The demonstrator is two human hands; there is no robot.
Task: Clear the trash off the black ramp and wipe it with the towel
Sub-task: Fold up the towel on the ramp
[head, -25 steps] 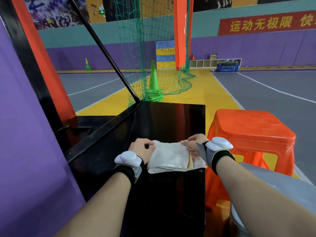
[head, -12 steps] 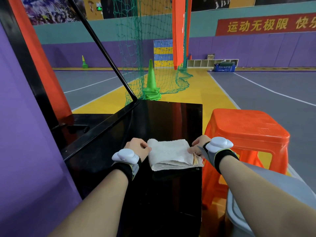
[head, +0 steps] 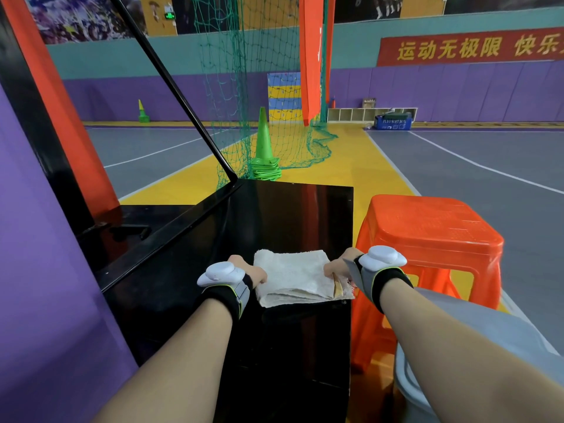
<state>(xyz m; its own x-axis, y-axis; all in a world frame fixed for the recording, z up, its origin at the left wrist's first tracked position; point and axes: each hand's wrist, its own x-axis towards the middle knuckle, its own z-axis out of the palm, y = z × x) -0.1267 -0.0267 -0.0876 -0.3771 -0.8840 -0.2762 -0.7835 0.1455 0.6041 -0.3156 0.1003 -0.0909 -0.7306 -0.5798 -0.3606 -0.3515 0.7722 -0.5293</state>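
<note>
Left hand (head: 248,271) grips the folded towel (head: 291,274) at its 9 o'clock edge and right hand (head: 337,265) pinches its 3 o'clock edge, midway up the ramp (head: 290,215). The towel's right corner overhangs the ramp beside the stool (head: 427,227), so an uneven push could slide it off or unfold it.

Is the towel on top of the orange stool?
No, the folded towel lies on the black ramp, gripped by the left hand and right hand, with the orange stool beside it.
</note>
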